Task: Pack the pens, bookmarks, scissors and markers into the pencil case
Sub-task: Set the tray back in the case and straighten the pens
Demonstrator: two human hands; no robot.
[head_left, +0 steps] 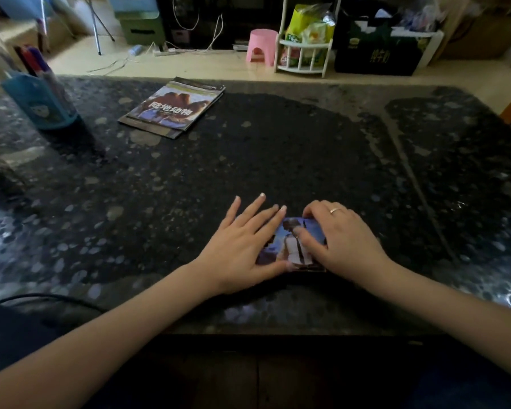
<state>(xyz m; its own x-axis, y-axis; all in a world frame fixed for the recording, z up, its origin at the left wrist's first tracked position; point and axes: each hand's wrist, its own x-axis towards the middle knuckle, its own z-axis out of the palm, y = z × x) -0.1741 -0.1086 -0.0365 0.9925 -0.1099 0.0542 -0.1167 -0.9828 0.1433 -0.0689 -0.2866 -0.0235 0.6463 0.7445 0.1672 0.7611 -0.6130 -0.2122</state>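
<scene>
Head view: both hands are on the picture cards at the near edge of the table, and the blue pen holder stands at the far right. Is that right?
Not quite. In the head view the pen holder stands at the far left of the table, not the right. The rest holds: the left hand and right hand are both on the picture cards at the near edge.
</scene>
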